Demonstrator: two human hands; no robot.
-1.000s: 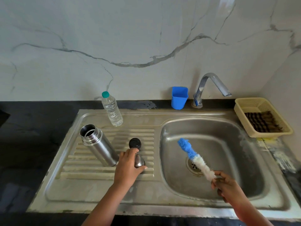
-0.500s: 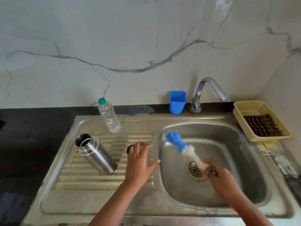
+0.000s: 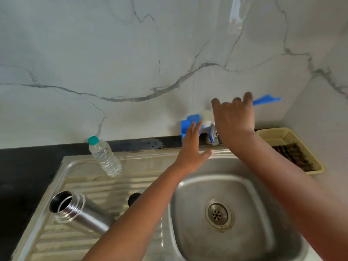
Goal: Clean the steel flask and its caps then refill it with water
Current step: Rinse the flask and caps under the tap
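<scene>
Flask lies unattended while both hands work at the tap

Steel flask (image 3: 79,213) lies tilted on the ribbed draining board of the sink (image 3: 116,187), its open threaded mouth turned toward the near left corner and no cap on it. Neither hand touches it; both are well apart from it, up at the back of the basin. A black cap (image 3: 134,198) sits on the ribs just to its right, partly hidden behind the left forearm.

Farther back, the left hand (image 3: 192,147) reaches toward the wall with fingers straight and slightly spread, holding nothing, its fingertips in front of the blue cup (image 3: 184,129) on the ledge. The right hand (image 3: 233,119) is raised above the tap (image 3: 212,134) and grips a bottle brush (image 3: 199,118): the blue-and-white bristle head sticks out to the left of the knuckles, over the cup, and the blue handle end pokes out to the right past the fingers. Those fingers are curled round the shaft, though the exact grip is hidden by the back of the hand.

A clear plastic water bottle (image 3: 104,157) with a green lid stands at the back of the draining board. A cream basket (image 3: 290,147) holding something dark and striped sits at the right of the basin, against the marble wall (image 3: 131,63).
</scene>
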